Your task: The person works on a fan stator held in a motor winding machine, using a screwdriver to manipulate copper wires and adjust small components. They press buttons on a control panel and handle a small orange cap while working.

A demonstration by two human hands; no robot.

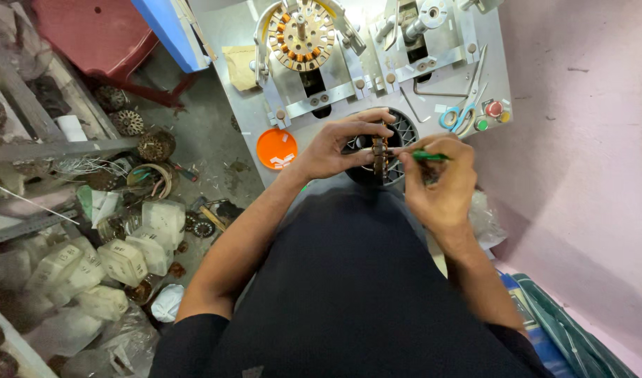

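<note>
Stator ring is pinched edge-on by the left hand; a green tool is pinched by the right hand. Wires could be scratched if the tool slips.

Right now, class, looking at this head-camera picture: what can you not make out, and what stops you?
- The wound part held edge-on in the left hand: fingers cover its face.
- The tip of the green tool in the right hand: motion-blurred and too small.
- The black round basket: mostly hidden behind both hands.
- The far machine fixture: cut off by the top edge.
</note>
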